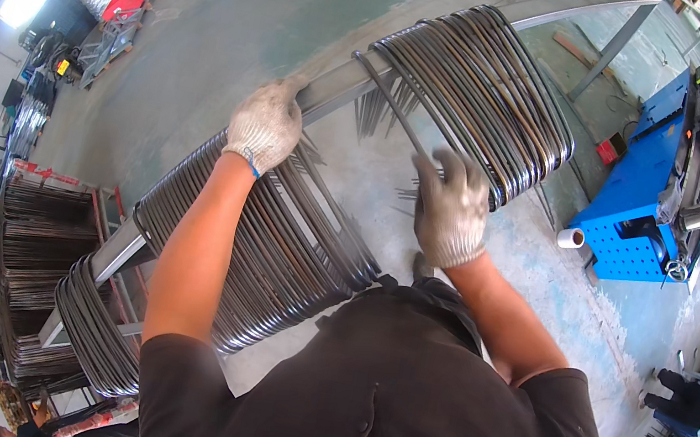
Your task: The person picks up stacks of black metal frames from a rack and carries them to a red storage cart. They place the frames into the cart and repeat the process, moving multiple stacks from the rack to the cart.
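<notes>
at eight o'clock, a small bundle of bent metal rods [94, 338] hangs on a slanting metal rail [336, 91]. nearer the centre, a wider middle bundle [280, 239] hangs from the same rail. at about half past ten, the gloved left hand [269, 123] lies over the rail and that bundle's upper end; whether its grip is clasping anything cannot be told. at twelve o'clock, a single bent rod [388, 102] stands slightly apart, its top bend at the rail, its length slanting toward four o'clock. at two o'clock, the gloved right hand [452, 206] appears to grasp this rod, fingers curled round its lower part. at one o'clock, a far bundle [486, 98] hangs close beside it.

the rod looks hard and stiff, probably light alone but heavy by the bundle; its smooth surface could slip in a glove, and breakage seems unlikely. its straight side looks the surest hold.

the left fingertips are hard to make out; the left forearm [204, 250] covers part of the middle bundle. the blurred right hand hides the rod's lower end.
</notes>
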`<state>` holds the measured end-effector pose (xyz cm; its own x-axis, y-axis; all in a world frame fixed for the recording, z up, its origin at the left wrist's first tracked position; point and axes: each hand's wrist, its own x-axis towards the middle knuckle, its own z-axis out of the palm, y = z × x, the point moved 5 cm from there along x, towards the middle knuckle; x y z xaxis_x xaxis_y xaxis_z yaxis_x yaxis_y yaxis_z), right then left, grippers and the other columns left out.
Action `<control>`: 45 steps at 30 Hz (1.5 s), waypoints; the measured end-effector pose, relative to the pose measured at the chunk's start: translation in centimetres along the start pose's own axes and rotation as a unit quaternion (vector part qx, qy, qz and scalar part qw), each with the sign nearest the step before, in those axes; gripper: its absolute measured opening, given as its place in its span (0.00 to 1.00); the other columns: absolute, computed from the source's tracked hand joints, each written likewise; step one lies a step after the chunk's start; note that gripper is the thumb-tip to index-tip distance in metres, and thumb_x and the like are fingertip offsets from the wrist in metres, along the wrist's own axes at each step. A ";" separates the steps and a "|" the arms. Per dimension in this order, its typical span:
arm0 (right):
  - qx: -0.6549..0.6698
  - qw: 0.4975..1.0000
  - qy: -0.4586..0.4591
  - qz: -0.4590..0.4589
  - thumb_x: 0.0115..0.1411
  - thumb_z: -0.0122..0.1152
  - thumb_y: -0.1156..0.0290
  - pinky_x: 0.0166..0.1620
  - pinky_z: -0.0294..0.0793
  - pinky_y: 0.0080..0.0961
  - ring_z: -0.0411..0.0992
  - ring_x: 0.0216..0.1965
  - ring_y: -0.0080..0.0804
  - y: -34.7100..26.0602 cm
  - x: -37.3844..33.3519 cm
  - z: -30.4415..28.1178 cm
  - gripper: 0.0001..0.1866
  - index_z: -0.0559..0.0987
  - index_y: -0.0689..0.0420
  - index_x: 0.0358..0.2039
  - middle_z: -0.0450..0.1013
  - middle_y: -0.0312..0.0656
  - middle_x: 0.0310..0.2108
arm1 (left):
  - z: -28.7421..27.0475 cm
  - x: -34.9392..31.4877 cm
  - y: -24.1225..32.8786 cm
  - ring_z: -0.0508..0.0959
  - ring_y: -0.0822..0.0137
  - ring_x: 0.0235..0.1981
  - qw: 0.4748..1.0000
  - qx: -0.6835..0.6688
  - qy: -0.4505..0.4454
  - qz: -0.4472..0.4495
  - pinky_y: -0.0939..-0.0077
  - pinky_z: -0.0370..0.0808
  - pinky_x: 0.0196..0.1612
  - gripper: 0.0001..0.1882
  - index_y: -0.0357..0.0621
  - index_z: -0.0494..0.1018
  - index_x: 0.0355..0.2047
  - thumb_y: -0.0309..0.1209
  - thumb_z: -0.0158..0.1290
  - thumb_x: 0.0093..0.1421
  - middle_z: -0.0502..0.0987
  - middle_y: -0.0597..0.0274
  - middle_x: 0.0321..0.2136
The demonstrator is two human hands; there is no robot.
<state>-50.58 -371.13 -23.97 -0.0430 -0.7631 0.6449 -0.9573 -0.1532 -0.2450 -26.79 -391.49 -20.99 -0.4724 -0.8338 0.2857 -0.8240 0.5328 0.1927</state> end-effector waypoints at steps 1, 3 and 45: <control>-0.019 0.999 -0.041 0.021 0.58 0.70 0.74 0.62 0.74 0.51 0.74 0.61 0.55 0.1 2.2 0.0 0.27 0.81 0.54 0.60 0.75 0.49 0.59 | -0.1 0.0 0.1 0.83 0.42 0.57 1.000 -0.005 0.006 0.000 0.45 0.81 0.60 0.21 0.50 0.78 0.63 0.27 0.52 0.70 0.84 0.45 0.53; -0.044 0.992 -0.102 0.059 0.56 0.78 0.68 0.68 0.70 0.52 0.71 0.65 0.55 0.9 7.1 -0.1 0.33 0.79 0.57 0.62 0.74 0.50 0.61 | -0.2 0.1 0.4 0.84 0.42 0.56 1.000 -0.015 0.017 0.001 0.46 0.81 0.60 0.21 0.50 0.79 0.61 0.27 0.52 0.70 0.85 0.46 0.53; 0.291 0.919 -0.227 0.139 0.66 0.71 0.66 0.64 0.79 0.53 0.80 0.58 0.67 -0.9 8.8 7.9 0.52 0.52 0.41 0.85 0.81 0.66 0.57 | -1.1 1.5 -1.0 0.84 0.43 0.61 0.973 -0.183 0.057 -0.129 0.52 0.79 0.65 0.22 0.47 0.82 0.62 0.39 0.59 0.71 0.86 0.45 0.57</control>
<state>-47.80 -382.73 -23.79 -0.0123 -0.9864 0.1639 -0.6069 -0.1229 -0.7852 -26.34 -393.05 -19.72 -0.2089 -0.9366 0.2814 -0.7349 0.3402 0.5867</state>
